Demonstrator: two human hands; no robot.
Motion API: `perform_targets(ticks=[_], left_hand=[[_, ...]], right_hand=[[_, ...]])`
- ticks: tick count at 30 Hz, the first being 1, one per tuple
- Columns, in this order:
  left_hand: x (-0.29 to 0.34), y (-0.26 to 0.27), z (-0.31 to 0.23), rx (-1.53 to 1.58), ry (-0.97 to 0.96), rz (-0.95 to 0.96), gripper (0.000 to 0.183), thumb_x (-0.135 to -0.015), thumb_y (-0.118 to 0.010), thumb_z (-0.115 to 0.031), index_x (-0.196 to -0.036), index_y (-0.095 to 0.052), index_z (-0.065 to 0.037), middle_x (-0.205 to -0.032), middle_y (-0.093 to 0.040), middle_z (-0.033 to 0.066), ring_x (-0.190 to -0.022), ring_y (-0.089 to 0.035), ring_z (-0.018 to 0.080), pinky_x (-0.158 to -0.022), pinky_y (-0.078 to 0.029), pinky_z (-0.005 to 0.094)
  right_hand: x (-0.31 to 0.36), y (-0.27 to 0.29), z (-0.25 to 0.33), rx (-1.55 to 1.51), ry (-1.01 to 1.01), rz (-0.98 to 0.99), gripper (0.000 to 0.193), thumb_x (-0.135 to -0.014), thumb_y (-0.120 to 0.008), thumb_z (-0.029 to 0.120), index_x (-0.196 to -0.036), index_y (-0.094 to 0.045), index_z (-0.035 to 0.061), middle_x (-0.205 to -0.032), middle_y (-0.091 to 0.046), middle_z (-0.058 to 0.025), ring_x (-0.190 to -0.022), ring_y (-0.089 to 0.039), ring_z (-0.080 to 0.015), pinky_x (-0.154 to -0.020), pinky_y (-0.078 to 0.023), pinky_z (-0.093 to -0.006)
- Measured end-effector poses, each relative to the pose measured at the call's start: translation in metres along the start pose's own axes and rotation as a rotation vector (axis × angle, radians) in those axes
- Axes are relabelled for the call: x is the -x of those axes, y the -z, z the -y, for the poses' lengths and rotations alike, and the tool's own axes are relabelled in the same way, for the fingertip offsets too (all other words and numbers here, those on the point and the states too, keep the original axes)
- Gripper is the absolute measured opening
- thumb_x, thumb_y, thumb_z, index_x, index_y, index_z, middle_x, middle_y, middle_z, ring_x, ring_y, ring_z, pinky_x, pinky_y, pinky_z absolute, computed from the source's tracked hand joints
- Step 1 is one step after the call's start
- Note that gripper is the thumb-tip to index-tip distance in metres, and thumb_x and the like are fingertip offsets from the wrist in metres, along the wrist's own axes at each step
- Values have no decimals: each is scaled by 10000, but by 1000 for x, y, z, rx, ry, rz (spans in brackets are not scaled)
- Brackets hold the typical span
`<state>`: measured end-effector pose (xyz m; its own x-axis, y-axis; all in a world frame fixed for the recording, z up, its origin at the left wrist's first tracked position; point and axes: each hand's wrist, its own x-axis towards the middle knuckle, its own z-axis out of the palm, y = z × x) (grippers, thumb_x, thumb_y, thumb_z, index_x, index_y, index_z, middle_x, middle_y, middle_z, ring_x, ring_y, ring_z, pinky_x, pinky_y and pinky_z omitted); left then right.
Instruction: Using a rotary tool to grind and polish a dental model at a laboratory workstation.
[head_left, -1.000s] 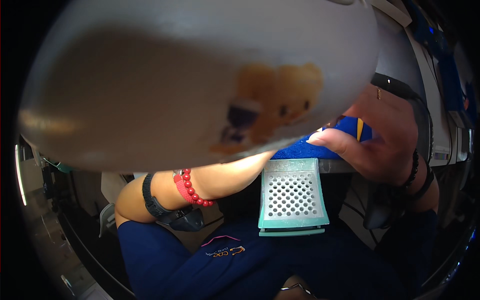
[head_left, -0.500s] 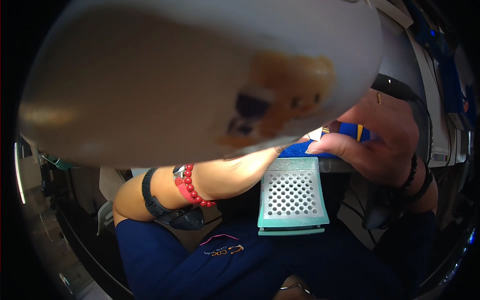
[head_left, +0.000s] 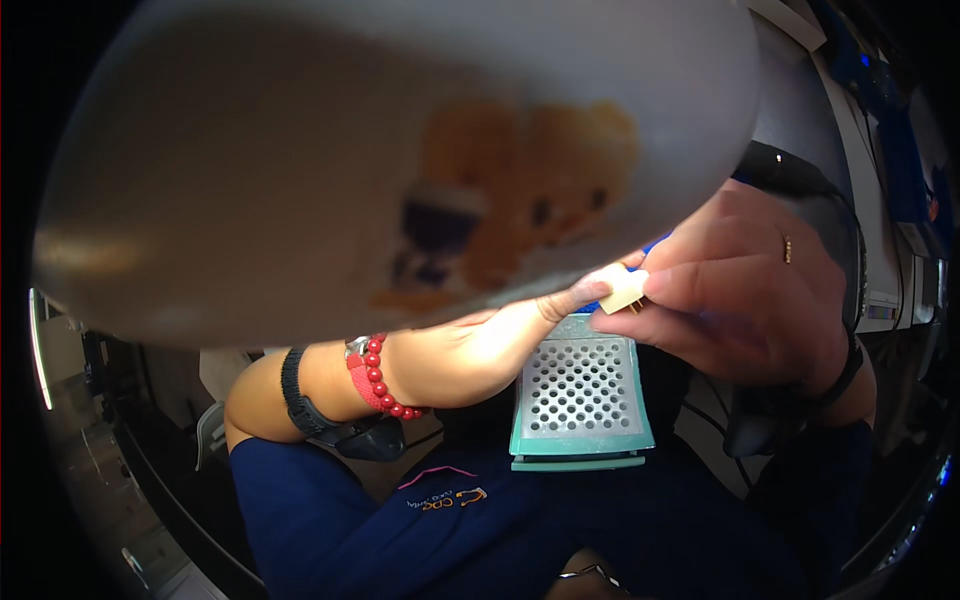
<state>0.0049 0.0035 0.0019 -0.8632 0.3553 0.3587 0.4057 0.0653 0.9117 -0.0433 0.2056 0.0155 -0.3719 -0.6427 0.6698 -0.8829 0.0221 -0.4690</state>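
Observation:
A small cream block with thin metal pins (head_left: 622, 291), perhaps an electrical connector, is held between my two hands. My left hand (head_left: 490, 350) presses its thumb on one side of the block; its other fingers are mostly hidden behind a big white object. On the other side, my right hand (head_left: 755, 290) closes its thumb and fingertips on the block near the pins. Just below the hands sits a teal tray with a perforated metal plate (head_left: 585, 385). Bits of something blue (head_left: 590, 308) show behind the fingers.
A large blurred white curved object with a bear sticker (head_left: 400, 180) covers the upper left and middle, very near the camera. A grey work surface (head_left: 795, 100) curves along the right, with dark cables and blue equipment (head_left: 905, 150) beyond it.
The cream block has come into fuller view, with its pins angled down. My right hand has shifted left and turned, and its fingers have closed near the left thumb.

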Motion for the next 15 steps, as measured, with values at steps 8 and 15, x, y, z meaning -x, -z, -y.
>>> perform_targets(ticks=[8,15], left_hand=[[4,-3,6,-40,-61,-60,188,-863,-547,-62,-947,-620,89,-776,-625,125,-705,-575,162,-641,-461,259],[5,2,4,-25,2,-32,183,-827,-587,-28,-964,-620,89,-796,-627,129,-695,-574,156,-639,-465,257]], right_hand=[[0,1,0,55,50,20,409,-614,-812,61,-900,-520,66,-749,-612,-63,-615,-611,-194,-520,-481,-293],[-5,0,9,100,-120,18,412,-610,-815,71,-914,-537,52,-734,-627,-75,-601,-616,-179,-538,-480,-272]])
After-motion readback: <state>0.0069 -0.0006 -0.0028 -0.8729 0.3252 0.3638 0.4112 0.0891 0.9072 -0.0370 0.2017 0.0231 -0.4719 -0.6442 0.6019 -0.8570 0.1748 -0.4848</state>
